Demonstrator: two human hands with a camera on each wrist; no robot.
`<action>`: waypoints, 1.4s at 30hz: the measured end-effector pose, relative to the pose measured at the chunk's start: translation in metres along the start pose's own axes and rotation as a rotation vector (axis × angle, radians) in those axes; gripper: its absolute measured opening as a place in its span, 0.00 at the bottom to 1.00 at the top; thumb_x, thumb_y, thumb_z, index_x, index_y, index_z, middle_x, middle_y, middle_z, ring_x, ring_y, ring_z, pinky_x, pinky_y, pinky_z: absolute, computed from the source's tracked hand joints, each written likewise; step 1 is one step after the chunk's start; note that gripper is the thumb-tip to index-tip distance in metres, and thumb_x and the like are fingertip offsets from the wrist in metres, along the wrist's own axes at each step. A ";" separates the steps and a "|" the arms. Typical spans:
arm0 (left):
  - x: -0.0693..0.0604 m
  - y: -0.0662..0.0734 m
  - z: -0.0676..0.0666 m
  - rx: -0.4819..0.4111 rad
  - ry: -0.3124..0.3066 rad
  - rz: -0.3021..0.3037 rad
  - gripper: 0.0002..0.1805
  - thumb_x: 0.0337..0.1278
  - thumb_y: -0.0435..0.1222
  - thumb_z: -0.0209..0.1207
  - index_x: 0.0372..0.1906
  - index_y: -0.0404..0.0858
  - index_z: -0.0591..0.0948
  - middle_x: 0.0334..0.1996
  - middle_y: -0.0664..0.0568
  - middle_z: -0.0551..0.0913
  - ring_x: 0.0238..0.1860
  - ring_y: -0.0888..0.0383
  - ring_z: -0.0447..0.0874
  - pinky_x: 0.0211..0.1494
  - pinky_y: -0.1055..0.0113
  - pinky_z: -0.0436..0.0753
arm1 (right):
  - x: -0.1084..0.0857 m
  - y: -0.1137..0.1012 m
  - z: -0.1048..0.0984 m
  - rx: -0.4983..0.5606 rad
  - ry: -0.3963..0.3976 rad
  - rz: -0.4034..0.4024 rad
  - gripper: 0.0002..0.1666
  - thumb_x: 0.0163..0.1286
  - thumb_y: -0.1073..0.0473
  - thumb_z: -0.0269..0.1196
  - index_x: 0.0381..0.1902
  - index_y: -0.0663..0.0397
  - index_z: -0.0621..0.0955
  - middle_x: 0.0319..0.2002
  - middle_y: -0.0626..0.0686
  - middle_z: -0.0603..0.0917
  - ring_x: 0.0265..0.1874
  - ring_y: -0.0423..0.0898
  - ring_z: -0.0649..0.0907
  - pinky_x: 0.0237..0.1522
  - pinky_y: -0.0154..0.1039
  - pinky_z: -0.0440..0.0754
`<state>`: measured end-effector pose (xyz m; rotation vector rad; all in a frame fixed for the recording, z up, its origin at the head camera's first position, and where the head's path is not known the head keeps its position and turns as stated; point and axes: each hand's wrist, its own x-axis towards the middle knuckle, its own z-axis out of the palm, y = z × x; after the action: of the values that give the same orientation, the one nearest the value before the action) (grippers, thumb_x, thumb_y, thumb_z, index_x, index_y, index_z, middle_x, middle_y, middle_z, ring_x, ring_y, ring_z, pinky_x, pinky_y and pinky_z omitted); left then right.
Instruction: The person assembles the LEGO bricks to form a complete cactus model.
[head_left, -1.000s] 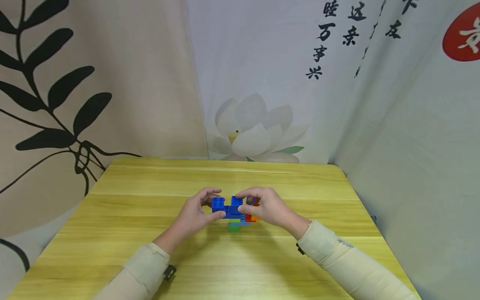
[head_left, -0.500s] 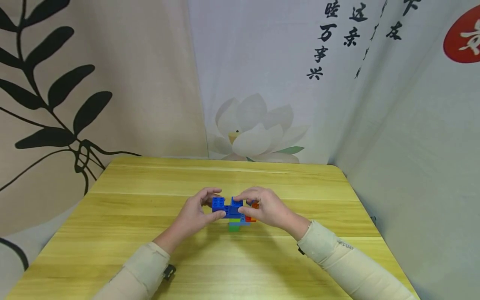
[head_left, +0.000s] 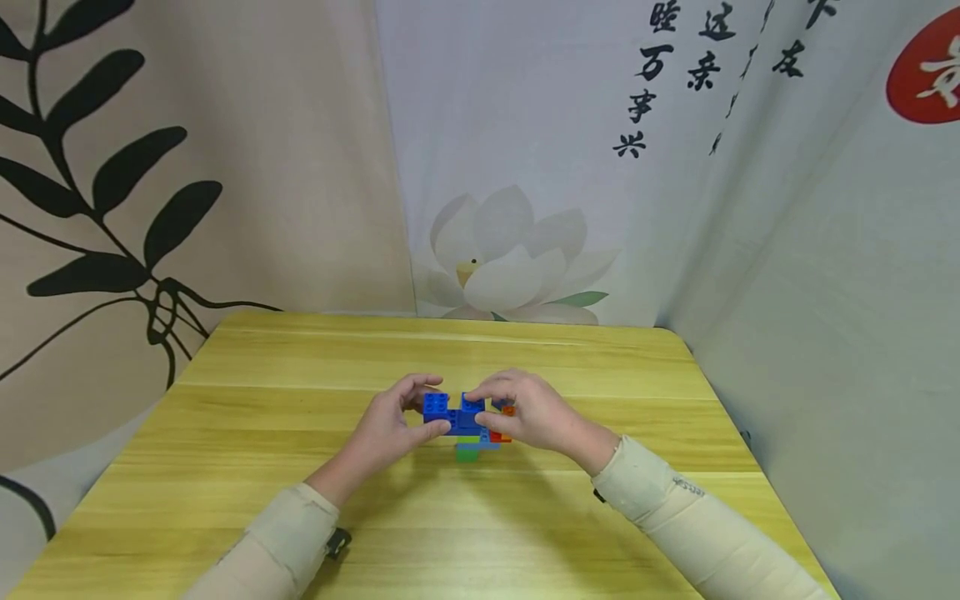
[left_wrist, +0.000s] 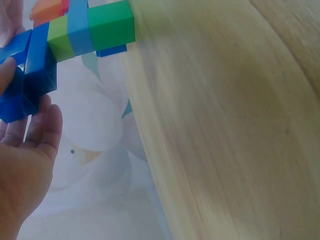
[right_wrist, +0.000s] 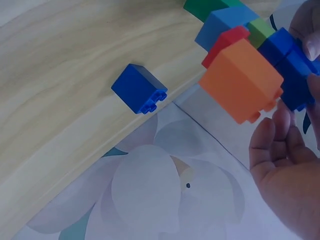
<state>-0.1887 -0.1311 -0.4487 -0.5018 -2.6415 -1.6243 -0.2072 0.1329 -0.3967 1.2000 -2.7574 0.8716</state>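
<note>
My left hand point(head_left: 392, 423) pinched the block assembly point(head_left: 465, 426) between thumb and fingers; my right hand point(head_left: 538, 414) clamped its blue part opposite. The orange brick point(right_wrist: 242, 80) projected near my right fingers, the green brick point(left_wrist: 111, 26) below both hands; beyond them, a loose blue brick point(right_wrist: 135, 88) rested on the table point(head_left: 480, 533).

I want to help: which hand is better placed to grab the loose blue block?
Probably the right hand: the loose blue block lies just past it, farther from the left hand.
</note>
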 end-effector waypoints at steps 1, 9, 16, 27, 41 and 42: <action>0.000 0.000 0.000 -0.004 -0.001 0.000 0.35 0.61 0.40 0.77 0.71 0.44 0.76 0.50 0.53 0.91 0.47 0.55 0.86 0.57 0.44 0.86 | 0.000 0.000 0.000 -0.007 -0.004 0.000 0.18 0.74 0.53 0.72 0.60 0.44 0.89 0.58 0.48 0.90 0.60 0.49 0.87 0.59 0.48 0.88; 0.000 -0.001 0.000 -0.021 -0.004 -0.006 0.34 0.61 0.40 0.77 0.71 0.45 0.76 0.51 0.52 0.90 0.47 0.54 0.86 0.58 0.43 0.87 | 0.002 -0.002 -0.001 -0.045 -0.018 -0.007 0.18 0.74 0.53 0.72 0.60 0.43 0.89 0.58 0.49 0.90 0.61 0.49 0.86 0.60 0.48 0.88; 0.000 0.000 0.000 -0.032 -0.008 -0.005 0.34 0.62 0.39 0.76 0.71 0.44 0.76 0.51 0.51 0.90 0.48 0.53 0.86 0.60 0.41 0.86 | 0.001 0.000 0.002 -0.027 -0.002 -0.003 0.18 0.74 0.54 0.73 0.60 0.43 0.89 0.58 0.48 0.90 0.60 0.48 0.87 0.58 0.47 0.89; 0.000 -0.002 0.001 -0.039 -0.004 0.002 0.34 0.62 0.39 0.76 0.71 0.44 0.76 0.51 0.51 0.91 0.48 0.53 0.87 0.59 0.40 0.86 | 0.003 0.000 0.002 -0.022 0.000 0.002 0.18 0.71 0.55 0.75 0.57 0.44 0.90 0.55 0.48 0.92 0.50 0.45 0.88 0.46 0.35 0.86; 0.001 -0.002 0.001 -0.025 -0.009 0.000 0.34 0.62 0.41 0.76 0.71 0.46 0.76 0.51 0.52 0.91 0.48 0.55 0.86 0.60 0.42 0.86 | 0.003 0.007 0.005 0.064 0.021 -0.004 0.17 0.70 0.56 0.76 0.56 0.43 0.91 0.52 0.46 0.93 0.33 0.36 0.80 0.31 0.30 0.81; 0.001 -0.002 0.001 -0.025 -0.008 -0.002 0.34 0.62 0.41 0.76 0.71 0.46 0.76 0.51 0.53 0.91 0.48 0.55 0.86 0.60 0.42 0.86 | 0.003 0.008 0.005 0.065 0.024 -0.007 0.17 0.70 0.56 0.76 0.56 0.43 0.91 0.52 0.46 0.93 0.33 0.36 0.80 0.31 0.30 0.81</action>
<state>-0.1895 -0.1307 -0.4505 -0.5081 -2.6315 -1.6616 -0.2137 0.1325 -0.4040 1.1996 -2.7252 0.9755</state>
